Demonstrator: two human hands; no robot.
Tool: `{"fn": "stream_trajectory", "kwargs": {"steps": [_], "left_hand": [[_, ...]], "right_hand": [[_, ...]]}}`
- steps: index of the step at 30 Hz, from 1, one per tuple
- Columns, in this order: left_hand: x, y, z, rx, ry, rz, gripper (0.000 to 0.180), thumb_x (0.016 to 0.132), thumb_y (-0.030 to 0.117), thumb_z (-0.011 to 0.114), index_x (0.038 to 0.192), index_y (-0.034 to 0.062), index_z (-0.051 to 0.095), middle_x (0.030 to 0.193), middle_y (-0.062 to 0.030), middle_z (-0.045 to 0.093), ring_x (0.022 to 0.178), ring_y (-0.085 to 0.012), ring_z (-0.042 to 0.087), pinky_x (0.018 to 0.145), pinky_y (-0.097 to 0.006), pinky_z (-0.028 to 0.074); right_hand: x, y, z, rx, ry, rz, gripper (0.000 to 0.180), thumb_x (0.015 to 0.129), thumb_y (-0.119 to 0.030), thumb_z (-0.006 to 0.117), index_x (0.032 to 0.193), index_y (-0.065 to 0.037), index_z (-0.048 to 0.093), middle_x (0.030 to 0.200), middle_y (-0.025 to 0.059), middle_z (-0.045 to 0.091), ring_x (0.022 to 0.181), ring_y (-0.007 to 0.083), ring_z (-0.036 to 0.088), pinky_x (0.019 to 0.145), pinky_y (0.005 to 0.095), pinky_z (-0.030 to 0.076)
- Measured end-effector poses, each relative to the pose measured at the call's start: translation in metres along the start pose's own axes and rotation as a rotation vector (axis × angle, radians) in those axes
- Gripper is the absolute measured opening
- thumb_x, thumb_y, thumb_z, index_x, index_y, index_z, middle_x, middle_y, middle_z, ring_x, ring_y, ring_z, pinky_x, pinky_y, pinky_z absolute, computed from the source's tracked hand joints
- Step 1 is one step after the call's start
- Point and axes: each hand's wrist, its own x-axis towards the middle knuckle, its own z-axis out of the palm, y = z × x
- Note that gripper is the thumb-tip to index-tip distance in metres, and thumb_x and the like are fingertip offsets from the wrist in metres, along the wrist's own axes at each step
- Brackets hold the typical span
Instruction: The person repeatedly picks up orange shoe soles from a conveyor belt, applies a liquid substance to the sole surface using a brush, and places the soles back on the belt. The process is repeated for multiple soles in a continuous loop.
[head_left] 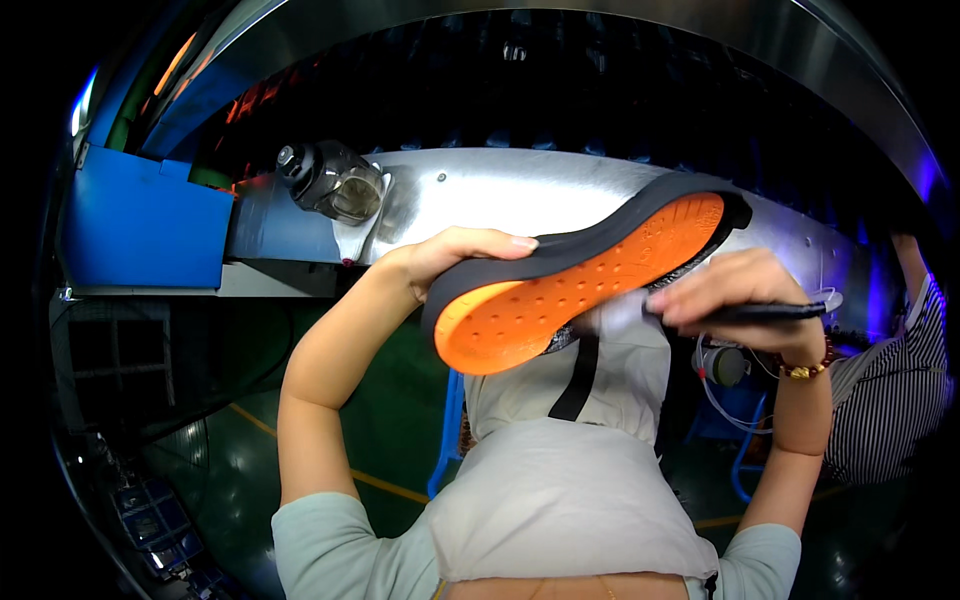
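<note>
My left hand grips the near-left end of a shoe sole, its thumb pressed on the dark grey rim. The sole is tilted and held up over the bench edge, with its orange dimpled face toward me. My right hand is closed round a brush with a black handle. Its pale tip is smeared by motion at the sole's lower edge, where a shiny black strip shows. Whether the tip touches the sole, I cannot tell.
A metal bench runs behind the sole. On it a dark transparent bottle lies on a white cloth. A blue box stands at the left. Thin clear tubing hangs below my right hand. A person in striped clothing is at the right.
</note>
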Motion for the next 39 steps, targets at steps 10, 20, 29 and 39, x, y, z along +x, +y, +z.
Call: {"fn": "stream_trajectory", "kwargs": {"steps": [10, 20, 29, 39], "left_hand": [[-0.004, -0.029, -0.027, -0.201, -0.155, 0.168, 0.052, 0.077, 0.025, 0.052, 0.117, -0.0071, 0.043, 0.104, -0.0154, 0.056, 0.087, -0.0156, 0.056, 0.077, -0.024, 0.044], [-0.009, -0.021, -0.02, -0.151, -0.099, 0.151, 0.06, 0.076, 0.022, 0.052, 0.124, -0.0084, 0.033, 0.111, -0.019, 0.052, 0.094, -0.0184, 0.056, 0.084, -0.026, 0.043], [0.057, -0.061, 0.0, -0.771, -0.417, 0.374, 0.046, 0.082, 0.023, 0.047, 0.119, -0.004, 0.042, 0.112, -0.0194, 0.052, 0.097, -0.0258, 0.056, 0.087, -0.035, 0.044], [-0.002, -0.041, -0.023, -0.686, -0.236, 0.668, 0.056, 0.081, 0.035, 0.044, 0.12, -0.0045, 0.04, 0.111, -0.0236, 0.051, 0.101, -0.0321, 0.053, 0.088, -0.037, 0.041]], "right_hand": [[-0.023, 0.012, -0.003, 0.004, 0.163, 0.083, 0.019, 0.066, 0.002, 0.065, 0.085, -0.003, 0.065, 0.088, 0.0115, 0.064, 0.083, 0.0224, 0.063, 0.075, 0.0278, 0.049], [-0.03, 0.016, -0.025, -0.124, 0.035, 0.154, 0.017, 0.067, 0.003, 0.064, 0.084, 0.001, 0.062, 0.086, 0.012, 0.064, 0.08, 0.0215, 0.063, 0.071, 0.0285, 0.05], [0.004, 0.01, 0.01, 0.309, 0.323, 0.394, 0.017, 0.069, 0.001, 0.065, 0.086, 0.003, 0.063, 0.083, 0.011, 0.064, 0.062, 0.0085, 0.058, 0.054, 0.0171, 0.045], [-0.007, -0.002, 0.032, 0.335, 0.652, 0.049, 0.018, 0.065, 0.002, 0.064, 0.083, 0.004, 0.06, 0.083, 0.0189, 0.062, 0.044, 0.0069, 0.051, 0.039, 0.0167, 0.038]]}}
